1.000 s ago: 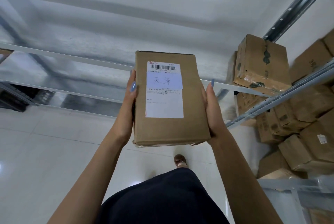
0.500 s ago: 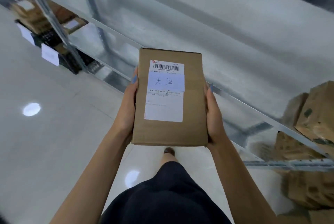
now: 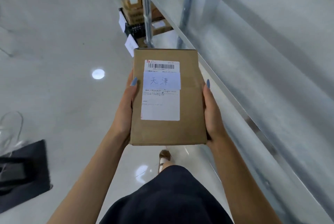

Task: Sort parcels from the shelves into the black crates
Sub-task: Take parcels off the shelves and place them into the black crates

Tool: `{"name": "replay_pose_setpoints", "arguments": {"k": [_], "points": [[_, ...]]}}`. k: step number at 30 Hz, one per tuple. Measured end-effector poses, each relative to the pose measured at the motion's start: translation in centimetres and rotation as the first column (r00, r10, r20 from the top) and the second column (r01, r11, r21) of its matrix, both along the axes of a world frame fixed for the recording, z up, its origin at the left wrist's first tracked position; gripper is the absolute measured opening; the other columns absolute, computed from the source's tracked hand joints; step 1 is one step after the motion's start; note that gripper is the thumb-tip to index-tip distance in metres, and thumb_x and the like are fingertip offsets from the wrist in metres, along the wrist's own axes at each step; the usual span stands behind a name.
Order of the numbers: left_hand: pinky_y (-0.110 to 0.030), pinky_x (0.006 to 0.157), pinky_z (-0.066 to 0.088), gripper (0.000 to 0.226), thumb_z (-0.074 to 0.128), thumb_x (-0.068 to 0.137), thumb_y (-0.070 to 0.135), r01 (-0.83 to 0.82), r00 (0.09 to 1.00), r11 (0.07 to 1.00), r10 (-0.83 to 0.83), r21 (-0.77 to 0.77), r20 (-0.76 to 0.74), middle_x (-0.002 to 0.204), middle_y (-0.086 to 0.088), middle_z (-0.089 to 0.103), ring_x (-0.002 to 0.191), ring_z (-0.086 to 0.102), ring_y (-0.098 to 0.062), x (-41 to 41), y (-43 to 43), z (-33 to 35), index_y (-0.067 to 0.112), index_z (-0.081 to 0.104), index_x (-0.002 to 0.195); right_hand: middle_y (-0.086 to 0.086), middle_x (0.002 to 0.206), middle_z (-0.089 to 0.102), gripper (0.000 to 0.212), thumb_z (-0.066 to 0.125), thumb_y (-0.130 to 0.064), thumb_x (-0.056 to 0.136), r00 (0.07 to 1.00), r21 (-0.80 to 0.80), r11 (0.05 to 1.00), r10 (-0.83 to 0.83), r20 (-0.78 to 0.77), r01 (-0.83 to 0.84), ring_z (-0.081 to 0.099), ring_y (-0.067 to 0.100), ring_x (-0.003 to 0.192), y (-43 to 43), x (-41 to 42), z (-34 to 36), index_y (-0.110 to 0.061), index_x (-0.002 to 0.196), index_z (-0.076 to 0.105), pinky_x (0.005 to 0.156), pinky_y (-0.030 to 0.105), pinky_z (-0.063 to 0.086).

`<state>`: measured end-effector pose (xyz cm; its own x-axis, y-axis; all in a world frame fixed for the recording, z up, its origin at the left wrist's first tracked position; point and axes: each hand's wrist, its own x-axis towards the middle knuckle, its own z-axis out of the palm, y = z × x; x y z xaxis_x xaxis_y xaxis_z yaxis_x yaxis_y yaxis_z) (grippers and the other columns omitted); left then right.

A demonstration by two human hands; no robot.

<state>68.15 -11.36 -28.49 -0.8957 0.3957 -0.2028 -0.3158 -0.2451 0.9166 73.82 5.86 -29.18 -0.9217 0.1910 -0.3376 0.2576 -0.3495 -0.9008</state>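
We see a flat brown cardboard parcel [image 3: 168, 97] held up in front of the body, face toward the camera, gripped along its 2 long sides. The left hand [image 3: 124, 110] clasps the left edge, thumb laid along the front face and the remaining fingers hidden behind the box; the right hand [image 3: 212, 113] clasps the right edge in the same way, thumb pointing up the side. Both hands are curled closed around the parcel, and both thumbnails are painted blue-grey. On the parcel's face sits a white shipping label [image 3: 160, 91] with a barcode at the top, and across it a pale blue strip [image 3: 162, 80] bears 2 handwritten characters. The parcel hangs above a glossy white floor [image 3: 63, 43], near the metal shelving [image 3: 253, 61] that runs along the right side from near to far. At the far end of that shelving, beyond the parcel's top edge, we make out a black crate [image 3: 135, 29] low on the floor with white paper tags on its left side and brown boxes [image 3: 133, 10] stacked in and above it, though blur hides the details. At near left a dark bag-like item [image 3: 23, 173] lies on the floor. Below the parcel we see a dark skirt [image 3: 166, 198] and 1 shoe [image 3: 164, 157].
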Motion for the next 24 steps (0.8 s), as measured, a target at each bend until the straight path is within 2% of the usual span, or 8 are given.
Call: {"name": "replay_pose_setpoints", "arguments": {"k": [3,6,9,11,15,20,22,24], "points": [[-0.027,0.068,0.056,0.048,0.026,0.104,0.03,-0.083,0.997,0.996,0.083,-0.011,-0.004,0.128,-0.01,0.062,0.097,0.068,-0.017,-5.4,-1.0,0.7,0.013,0.034,0.148,0.005,0.138,0.058,0.059,0.02,-0.052,0.101,0.998,-0.035,0.998,0.058,-0.002,-0.058,0.056,0.024,0.127,-1.0,-7.0,0.6,-0.021,0.146,0.043,0.106,0.042,0.046],[-0.025,0.064,0.055,0.049,0.032,0.101,0.029,-0.142,0.99,0.989,0.142,-0.028,-0.013,0.111,-0.003,0.069,0.089,0.07,-0.016,-11.2,-2.4,1.9,0.007,0.036,0.145,0.004,0.128,0.066,0.059,0.026,-0.053,0.097,0.988,-0.067,0.986,0.152,-0.007,-0.152,0.062,0.022,0.118,-1.9,-13.5,0.9,-0.021,0.141,0.049,0.096,0.037,0.054],[-0.02,0.056,0.052,0.038,0.024,0.104,0.02,-0.233,0.971,0.971,0.23,-0.055,-0.06,0.087,0.005,0.07,0.072,0.069,-0.01,-17.0,-3.9,2.6,0.005,0.043,0.134,-0.002,0.119,0.07,0.055,0.024,-0.049,0.1,0.968,-0.028,0.968,0.247,-0.03,-0.248,0.068,0.014,0.106,-3.2,-20.6,1.0,-0.021,0.142,0.047,0.086,0.029,0.058],[-0.02,0.055,0.052,0.031,0.024,0.105,0.021,-0.279,0.959,0.96,0.277,-0.031,-0.054,0.085,0.006,0.071,0.07,0.069,-0.009,-20.6,-5.4,2.4,0.012,0.045,0.126,0.0,0.124,0.068,0.055,0.023,-0.049,0.102,0.965,-0.015,0.965,0.261,-0.023,-0.261,0.066,0.016,0.111,-4.6,-25.0,1.0,-0.021,0.144,0.045,0.087,0.029,0.058],[-0.019,0.052,0.051,0.035,0.023,0.105,0.019,-0.348,0.937,0.937,0.347,-0.019,-0.047,0.078,0.008,0.071,0.065,0.068,-0.007,-28.7,-8.7,1.0,0.006,0.045,0.129,0.005,0.121,0.069,0.06,0.025,-0.054,0.096,0.947,-0.03,0.946,0.322,-0.007,-0.322,0.067,0.022,0.11,-7.8,-34.0,0.2,-0.019,0.136,0.054,0.087,0.033,0.057],[-0.02,0.058,0.053,0.045,0.022,0.105,0.019,-0.312,0.946,0.95,0.308,-0.021,-0.106,0.09,0.007,0.071,0.075,0.069,-0.008,-42.1,-13.3,-0.1,0.0,0.033,0.144,-0.005,0.096,0.076,0.048,0.023,-0.046,0.104,0.954,-0.034,0.954,0.298,-0.013,-0.298,0.072,0.012,0.09,-12.3,-47.4,-1.4,-0.026,0.11,0.067,0.072,0.026,0.059],[-0.024,0.062,0.055,0.045,0.025,0.105,0.023,-0.282,0.955,0.959,0.281,-0.002,-0.094,0.105,0.0,0.069,0.085,0.07,-0.013,-47.9,-15.5,0.2,0.008,0.033,0.146,-0.003,0.103,0.075,0.049,0.021,-0.045,0.105,0.963,-0.06,0.961,0.266,-0.047,-0.269,0.072,0.012,0.095,-14.4,-52.8,-1.4,-0.023,0.125,0.06,0.07,0.024,0.058],[-0.027,0.068,0.055,0.045,0.026,0.104,0.026,-0.224,0.97,0.975,0.222,-0.006,-0.102,0.121,-0.006,0.062,0.097,0.068,-0.017,-53.7,-17.6,0.9,0.014,0.032,0.148,0.006,0.125,0.067,0.052,0.019,-0.044,0.105,0.967,-0.093,0.965,0.235,-0.095,-0.244,0.067,0.019,0.111,-16.6,-57.9,-1.0,-0.022,0.144,0.045,0.078,0.028,0.058]]}}
